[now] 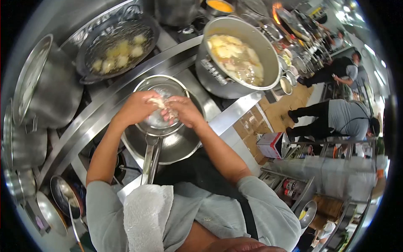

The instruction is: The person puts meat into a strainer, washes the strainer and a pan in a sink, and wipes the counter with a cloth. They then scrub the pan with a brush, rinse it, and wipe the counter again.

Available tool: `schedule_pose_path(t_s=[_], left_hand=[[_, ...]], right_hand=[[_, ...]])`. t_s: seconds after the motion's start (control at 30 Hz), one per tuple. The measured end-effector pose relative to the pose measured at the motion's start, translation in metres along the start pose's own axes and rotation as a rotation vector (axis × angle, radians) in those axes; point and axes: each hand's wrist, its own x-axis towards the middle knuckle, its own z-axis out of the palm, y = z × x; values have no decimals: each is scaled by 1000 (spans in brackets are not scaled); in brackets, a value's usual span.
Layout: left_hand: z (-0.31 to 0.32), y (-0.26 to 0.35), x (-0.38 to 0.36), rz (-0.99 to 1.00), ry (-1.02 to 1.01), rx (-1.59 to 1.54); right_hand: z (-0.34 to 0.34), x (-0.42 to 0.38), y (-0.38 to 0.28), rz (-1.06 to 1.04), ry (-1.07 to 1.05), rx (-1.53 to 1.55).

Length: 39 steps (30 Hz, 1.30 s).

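Note:
Both of my hands meet over a round strainer [161,131], which rests across a large metal bowl [176,147]. The fingers of my left hand [142,107] are closed on a pale, lumpy piece of food [158,102]. My right hand [181,110] is beside it, fingers curled against the same pale food, with whitish bits on the fingertips. Fine white powder or mesh shows beneath the hands; I cannot tell which. The long handles [151,157] of the strainer and another utensil point toward my body.
A wok [86,71] of bubbling oil with pale pieces is at upper left. A large pot [210,84] of simmering food stands at upper right. Tall pots [63,96] line the left. Two people [348,117] [344,69] stand at right; flames [276,12] rise behind.

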Motion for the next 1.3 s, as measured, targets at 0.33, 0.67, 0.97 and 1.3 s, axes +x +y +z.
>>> schedule_pose_path(t_s=[0.33, 0.67, 0.97, 1.3], left_hand=[[-20, 23, -5, 160, 0, -958], [-18, 3, 13, -16, 153, -1154], [-92, -9, 36, 217, 95, -919], [-224, -21, 68, 215, 474, -509]], right_hand=[[-10, 2, 13, 61, -43, 286], [-14, 11, 25, 159, -50, 431], [-14, 12, 30, 38, -144, 359], [-16, 9, 16, -10, -184, 500]])
